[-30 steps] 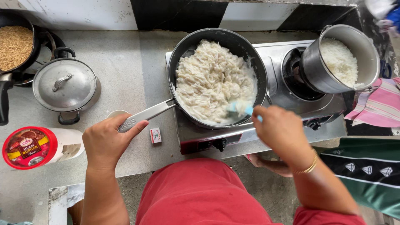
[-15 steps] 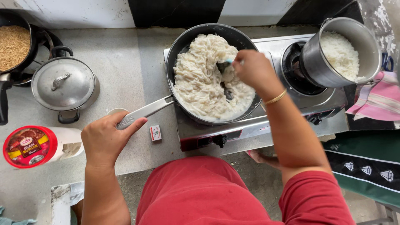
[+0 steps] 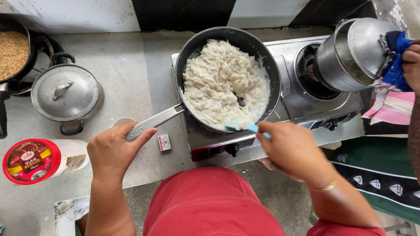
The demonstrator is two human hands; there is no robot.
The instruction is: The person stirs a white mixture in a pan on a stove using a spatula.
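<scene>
Two hands at work: left hand [image 3: 114,154] wrapped round pan [image 3: 227,78] handle at 7 o'clock, right hand [image 3: 291,148] pinching spatula [image 3: 245,126] at 5 o'clock rim. Mash already thick, white, mostly mixed; stirring judged unfinished. Pot [image 3: 350,54] tilted at 3 o'clock.

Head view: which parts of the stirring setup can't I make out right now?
- Spatula: grip buried inside the right hand.
- Pan handle: end covered by the left hand.
- Burner under the black pan: hidden by the pan.
- Tilted steel pot: contents not visible; whoever holds it is cut off at the right edge.
</scene>
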